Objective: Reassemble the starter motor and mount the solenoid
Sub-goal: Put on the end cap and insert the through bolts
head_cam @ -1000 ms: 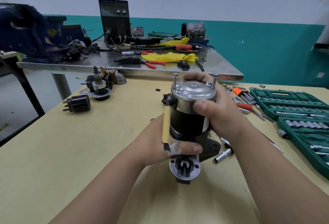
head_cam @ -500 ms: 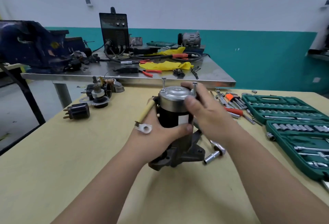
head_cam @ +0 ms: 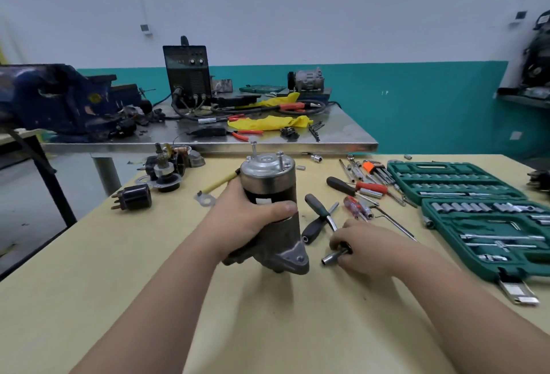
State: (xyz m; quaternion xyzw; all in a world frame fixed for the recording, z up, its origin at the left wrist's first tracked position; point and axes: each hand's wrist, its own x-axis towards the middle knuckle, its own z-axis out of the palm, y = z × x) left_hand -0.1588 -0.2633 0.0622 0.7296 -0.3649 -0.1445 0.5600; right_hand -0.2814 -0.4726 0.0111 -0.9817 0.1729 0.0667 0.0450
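Note:
The starter motor (head_cam: 269, 183) stands upright on the yellow table (head_cam: 148, 269), silver end cap on top with two long bolts sticking up. Its yellow-sleeved lead with a ring terminal (head_cam: 205, 198) hangs off to the left. My left hand (head_cam: 253, 219) grips the black body of the motor. My right hand (head_cam: 363, 245) is on the table to the right of the motor, fingers curled round a socket wrench (head_cam: 331, 257) whose socket end points left. The black solenoid (head_cam: 134, 197) lies at the table's left edge.
Loose motor parts (head_cam: 165, 165) sit behind the solenoid. Screwdrivers (head_cam: 351, 189), hex keys (head_cam: 375, 169) and sockets lie right of the motor. Two open green socket cases (head_cam: 488, 216) fill the right side. A steel bench (head_cam: 342, 138) with a welder and vise stands behind.
The motor was set down upright on the table. My right hand left the end cap, dropped to the table on the right and took hold of the socket wrench.

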